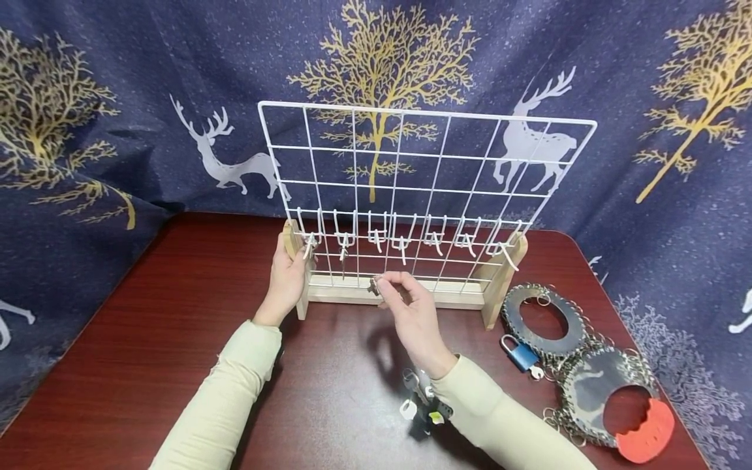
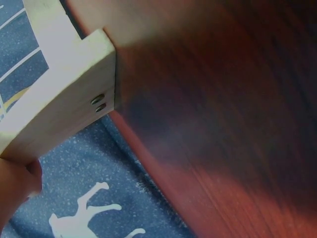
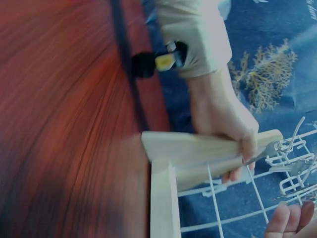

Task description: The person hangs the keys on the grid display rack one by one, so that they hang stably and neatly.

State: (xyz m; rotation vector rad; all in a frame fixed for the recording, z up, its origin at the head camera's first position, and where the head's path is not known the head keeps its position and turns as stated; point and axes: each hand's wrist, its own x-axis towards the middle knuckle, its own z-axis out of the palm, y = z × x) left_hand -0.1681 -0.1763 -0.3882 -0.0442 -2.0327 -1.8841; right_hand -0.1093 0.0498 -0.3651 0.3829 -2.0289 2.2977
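Note:
A white wire grid rack [image 1: 435, 156] stands in wooden side supports, and a row of white hooks [image 1: 435, 241] hangs on it. My left hand [image 1: 286, 277] grips the left wooden support [image 2: 64, 104], its thumb near the leftmost hook. Small metal keys [image 1: 344, 253] hang from the second hook, and metal also shows at the leftmost one. In front of the rack's lower bar, my right hand [image 1: 414, 320] pinches a small brownish metal key [image 1: 373, 286] between thumb and forefinger; its shape is partly hidden by the fingertips.
Loose keys [image 1: 408, 408] with white and yellow-green heads lie beside my right sleeve. At the right are a blue padlock [image 1: 521, 354] with its key, flat metal rings [image 1: 578, 328] edged with small links, and a red piece [image 1: 647, 432]. A patterned cloth [image 1: 223, 78] hangs behind the table.

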